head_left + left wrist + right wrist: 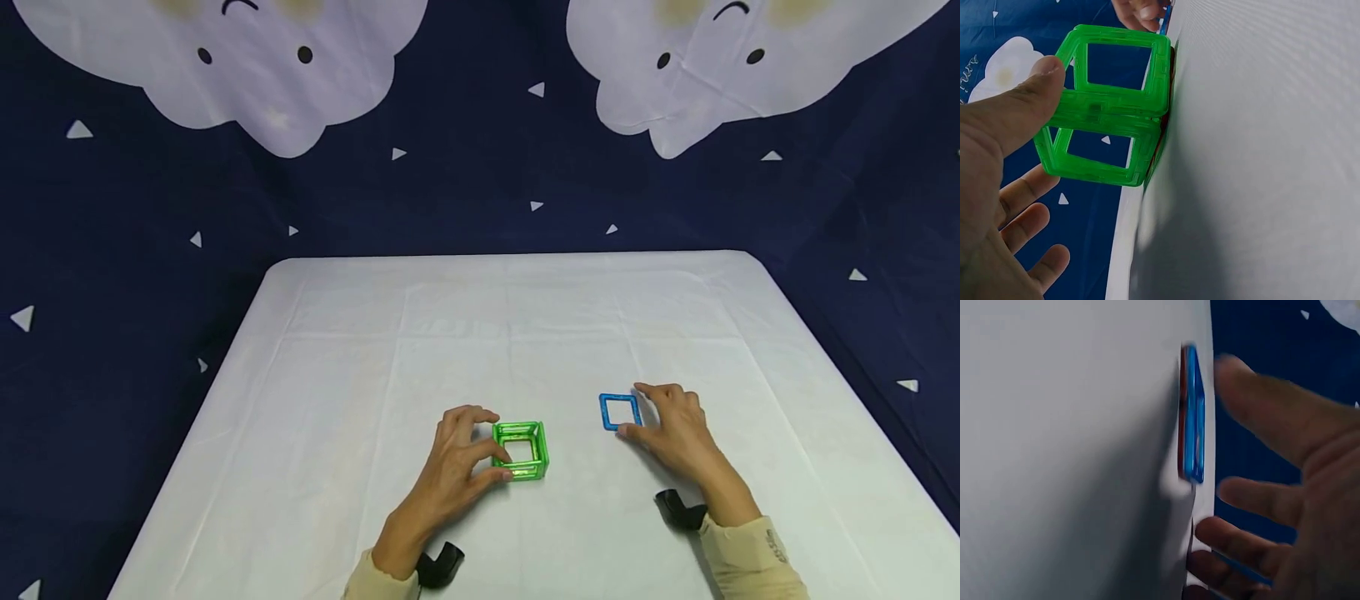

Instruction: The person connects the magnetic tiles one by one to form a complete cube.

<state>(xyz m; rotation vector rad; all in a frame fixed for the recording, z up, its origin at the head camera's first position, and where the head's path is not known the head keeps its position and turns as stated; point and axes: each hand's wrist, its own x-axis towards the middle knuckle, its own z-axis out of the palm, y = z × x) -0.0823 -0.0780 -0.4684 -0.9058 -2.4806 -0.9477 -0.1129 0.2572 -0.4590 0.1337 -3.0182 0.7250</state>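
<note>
On the white table stands a hollow cube of green see-through magnetic tiles (538, 454). My left hand (453, 462) holds it from its left side, the thumb at the near corner and the index finger at its top edge. In the left wrist view the thumb lies against the green frame, and the lower fingers are spread away from it. A blue square magnetic tile (603, 412) lies flat to the right. Beside it is my right hand (675, 429), thumb and index finger spread at its right edge. In the right wrist view the fingers stand apart from the blue tile (1191, 419).
The white cloth-covered table (450, 333) has its far edge before a dark blue curtain (465, 192) with clouds and small triangles. Black curved wrist pieces (441, 567) sit below both wrists. Red strips show under the green cube and the blue tile.
</note>
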